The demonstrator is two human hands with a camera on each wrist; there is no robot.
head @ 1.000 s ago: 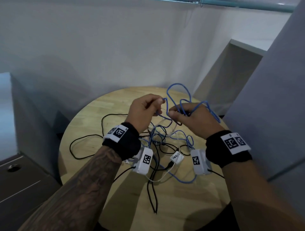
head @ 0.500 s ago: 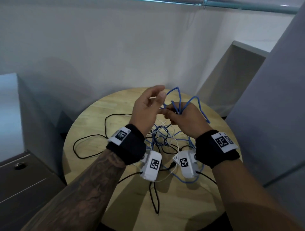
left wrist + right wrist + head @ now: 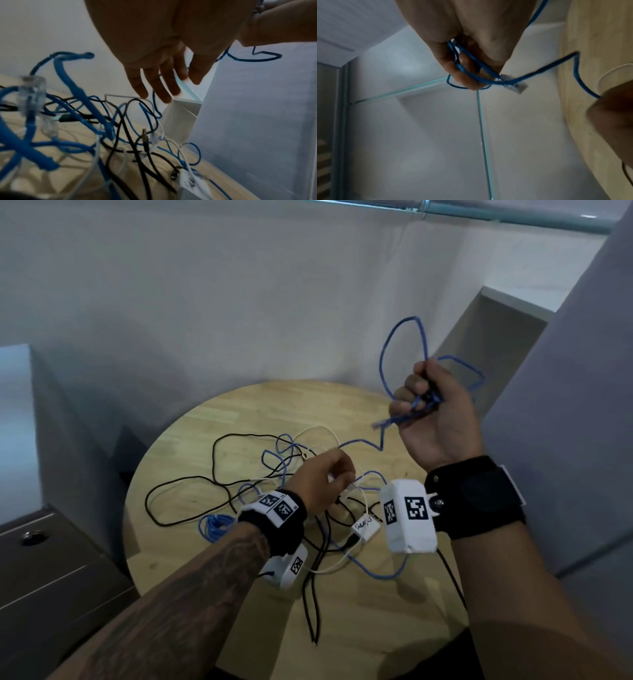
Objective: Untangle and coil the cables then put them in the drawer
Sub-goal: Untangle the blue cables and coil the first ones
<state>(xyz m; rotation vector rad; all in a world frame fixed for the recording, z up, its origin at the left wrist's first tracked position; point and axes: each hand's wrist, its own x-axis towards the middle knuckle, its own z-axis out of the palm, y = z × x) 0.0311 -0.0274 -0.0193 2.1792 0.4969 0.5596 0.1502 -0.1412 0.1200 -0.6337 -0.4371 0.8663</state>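
Observation:
My right hand (image 3: 416,402) is raised above the table's right side and grips several loops of the blue network cable (image 3: 411,319). In the right wrist view that hand (image 3: 467,70) holds the loops with the clear plug (image 3: 515,85) sticking out past the fingers. One blue strand runs down from it toward my left hand (image 3: 329,477), which hovers low over the tangle of black cable (image 3: 212,453), white cable (image 3: 318,428) and blue cable. The left wrist view shows its fingers (image 3: 154,86) straight and holding nothing.
The round wooden table (image 3: 239,412) also carries a small coiled blue bundle (image 3: 215,525) and a white labelled adapter (image 3: 366,529). A grey drawer cabinet (image 3: 51,570), shut, stands at the left. Grey partitions close off the right side.
Both hands were together pinching the blue cable. Now the right hand has lifted up and right with the loops, and the left hand has let go and dropped toward the tangle.

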